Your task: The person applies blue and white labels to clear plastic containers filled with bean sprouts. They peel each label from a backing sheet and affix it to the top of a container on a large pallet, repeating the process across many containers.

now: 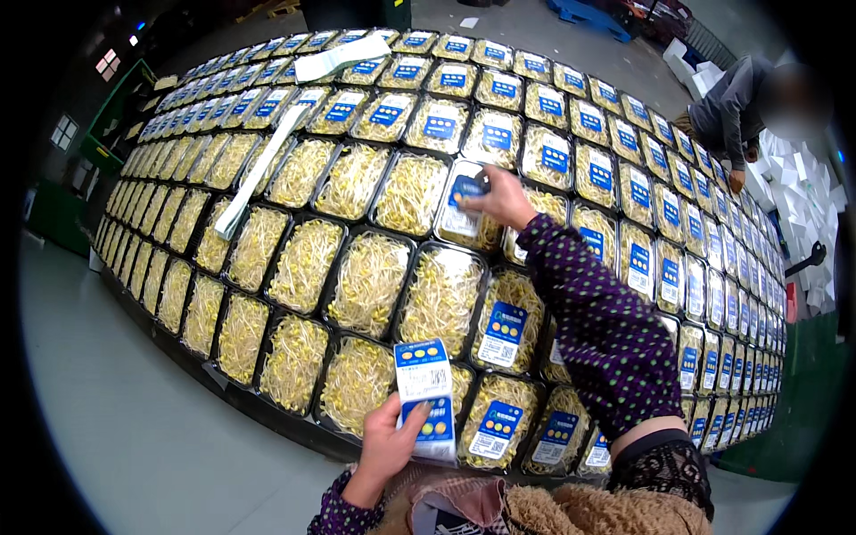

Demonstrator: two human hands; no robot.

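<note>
My left hand [394, 435] grips a strip of blue-and-white printed labels [421, 371], thumb on top, low over the front trays. Farther forward, my right hand [503, 195] has its thumb and fingers at the edge of a single label [461, 217]. That label lies over a plastic tray of bean sprouts [483, 239]; whether it is stuck down I cannot tell. Left of it sits an unlabelled sprout tray [412, 194]. A labelled sprout tray [510, 324] is nearer to me, to the right of another bare-topped one [443, 294].
Sprout trays cover the wide surface in close rows, labelled at the back and right. Two pale paper strips [257, 177] [342, 59] lie across them. At the far right a person [725, 110] leans over the trays, near a heap of white boxes [792, 180].
</note>
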